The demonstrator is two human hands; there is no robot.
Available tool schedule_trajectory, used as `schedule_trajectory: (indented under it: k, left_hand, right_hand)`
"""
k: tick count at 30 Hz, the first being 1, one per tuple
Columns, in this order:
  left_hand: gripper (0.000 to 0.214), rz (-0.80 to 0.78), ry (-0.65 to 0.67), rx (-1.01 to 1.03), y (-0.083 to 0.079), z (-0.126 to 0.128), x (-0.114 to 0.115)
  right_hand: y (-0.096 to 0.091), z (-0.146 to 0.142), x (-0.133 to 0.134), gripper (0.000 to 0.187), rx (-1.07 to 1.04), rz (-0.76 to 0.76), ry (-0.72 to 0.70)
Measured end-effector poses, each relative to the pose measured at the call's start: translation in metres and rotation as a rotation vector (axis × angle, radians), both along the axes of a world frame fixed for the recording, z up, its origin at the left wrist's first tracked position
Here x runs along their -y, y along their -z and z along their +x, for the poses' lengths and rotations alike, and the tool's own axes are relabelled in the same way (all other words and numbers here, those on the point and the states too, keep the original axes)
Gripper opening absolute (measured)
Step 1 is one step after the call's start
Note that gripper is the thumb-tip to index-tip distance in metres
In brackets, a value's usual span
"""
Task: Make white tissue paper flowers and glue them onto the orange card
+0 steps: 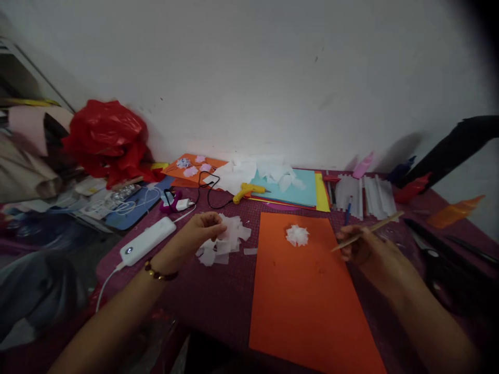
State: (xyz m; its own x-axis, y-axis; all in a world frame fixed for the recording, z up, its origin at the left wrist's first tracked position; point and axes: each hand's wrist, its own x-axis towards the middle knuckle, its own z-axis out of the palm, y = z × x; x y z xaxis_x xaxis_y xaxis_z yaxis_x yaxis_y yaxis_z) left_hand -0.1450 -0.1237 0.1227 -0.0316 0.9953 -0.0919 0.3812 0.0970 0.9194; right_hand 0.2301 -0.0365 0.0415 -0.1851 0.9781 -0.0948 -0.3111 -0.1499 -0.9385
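Observation:
My right hand (pixel 360 246) grips a slim wooden stick (pixel 385 221) like a pen, its pointed end slanting down over the right edge of an orange sheet (pixel 300 301). Near the top of that sheet sits a small ruffled cluster of white paper (pixel 297 235). To the left, my left hand (pixel 205 228) is closed in a pinch at the edge of a loose pile of white thin-paper pieces (pixel 236 234). Whether a piece is between those fingertips cannot be made out.
A yellow glue gun (pixel 249 191) lies behind, beside coloured sheets (pixel 296 189). A white power bank (pixel 148 241) with a cable is at left, near a red plastic bag (pixel 107 135). Glue bottles (pixel 413 188), white strips (pixel 378 197) and black scissors (pixel 432 254) are at right.

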Motion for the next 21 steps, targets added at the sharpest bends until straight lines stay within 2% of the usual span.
schedule_trajectory:
  k: [2, 3, 5, 7, 9, 11, 14, 18, 21]
  left_hand:
    - [0.027, -0.041, 0.072, -0.009, 0.004, 0.01, -0.004]
    - [0.026, -0.056, 0.114, -0.095, 0.007, 0.015, -0.008]
    - [0.02, -0.055, 0.145, -0.382, 0.014, 0.023, -0.018]
    - [0.018, -0.016, 0.111, -0.676, 0.016, 0.027, -0.025]
    - [0.018, 0.024, 0.071, -0.805, 0.011, 0.026, -0.028]
    - [0.017, 0.036, 0.07, -0.788, 0.002, 0.024, -0.025]
    - [0.02, -0.029, 0.055, -0.569, -0.006, 0.025, -0.019]
    - [0.021, -0.11, 0.11, -0.241, 0.0, 0.041, -0.018]
    - [0.02, -0.104, 0.21, -0.117, 0.004, 0.065, -0.021]
  right_hand:
    - [0.005, 0.001, 0.0, 0.03, -0.032, -0.011, -0.011]
    - [0.007, 0.002, 0.001, 0.031, -0.042, -0.012, -0.015]
    - [0.009, 0.003, 0.004, 0.033, -0.047, -0.012, -0.011]
    - [0.008, 0.003, 0.008, 0.033, -0.037, -0.016, 0.007]
    - [0.006, 0.002, 0.012, 0.033, -0.032, -0.021, 0.019]
    - [0.003, 0.0, 0.015, 0.032, -0.043, -0.03, 0.019]
    - [-0.001, -0.003, 0.019, 0.029, -0.059, -0.045, 0.008]
    - [-0.004, -0.004, 0.022, 0.028, -0.031, -0.034, 0.031]
    - [-0.005, -0.002, 0.02, 0.028, -0.03, -0.013, 0.047]
